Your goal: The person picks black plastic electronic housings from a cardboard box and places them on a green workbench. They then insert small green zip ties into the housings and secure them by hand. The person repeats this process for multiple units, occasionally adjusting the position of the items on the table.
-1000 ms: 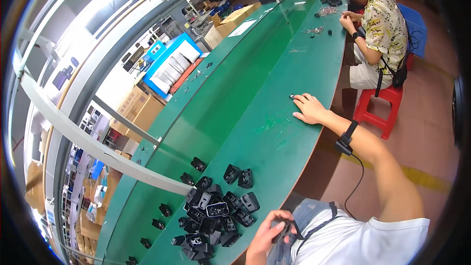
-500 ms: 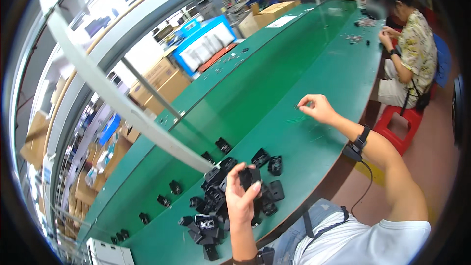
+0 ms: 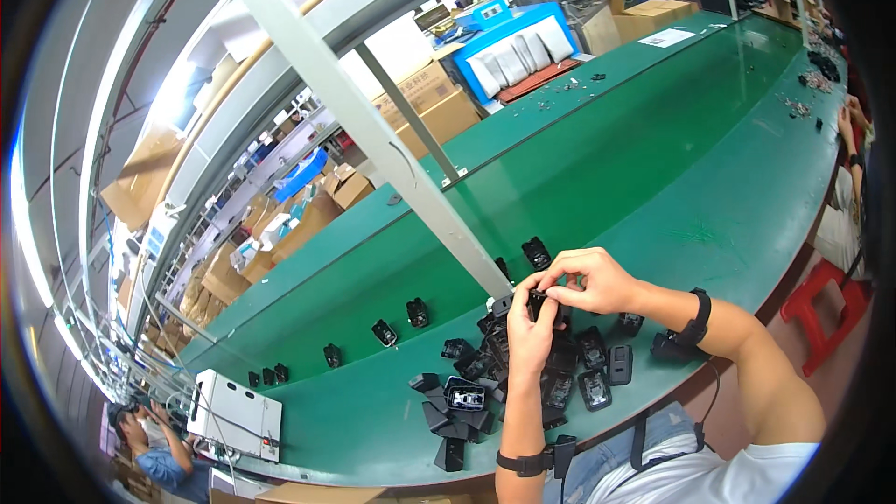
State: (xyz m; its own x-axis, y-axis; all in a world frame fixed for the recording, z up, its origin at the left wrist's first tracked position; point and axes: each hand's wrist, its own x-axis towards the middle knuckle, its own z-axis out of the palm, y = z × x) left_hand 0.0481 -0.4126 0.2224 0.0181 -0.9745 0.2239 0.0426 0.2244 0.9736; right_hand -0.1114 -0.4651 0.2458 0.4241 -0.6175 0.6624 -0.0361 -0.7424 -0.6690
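Both hands meet over the near edge of the green workbench (image 3: pixel 653 187), pinching one small black plastic part (image 3: pixel 538 301) between them: the left hand (image 3: pixel 529 336) rises from below with its fingers closed around the part's lower half, and the right hand (image 3: pixel 588 282) comes in from the right with thumb and fingertips closed on its top. The part is held in the air just above a loose pile of similar black parts (image 3: pixel 523 369) that spreads over the bench in front of the person, some lying open side up. A slanted grey frame post (image 3: pixel 373 131) runs down from the upper left and ends just beside the hands, hiding a few of the parts behind it. A row of single black parts (image 3: pixel 385 332) stands farther left on the lower strip of the bench, near a white box-shaped device (image 3: pixel 235 411). Each wrist carries a black strap (image 3: pixel 698 317), the right one touching a small black block on the bench edge. Cardboard boxes (image 3: pixel 425 103) and a blue tray of white packets (image 3: pixel 513 47) stand beyond the bench, and another person (image 3: pixel 149 448) sits at the lower left.
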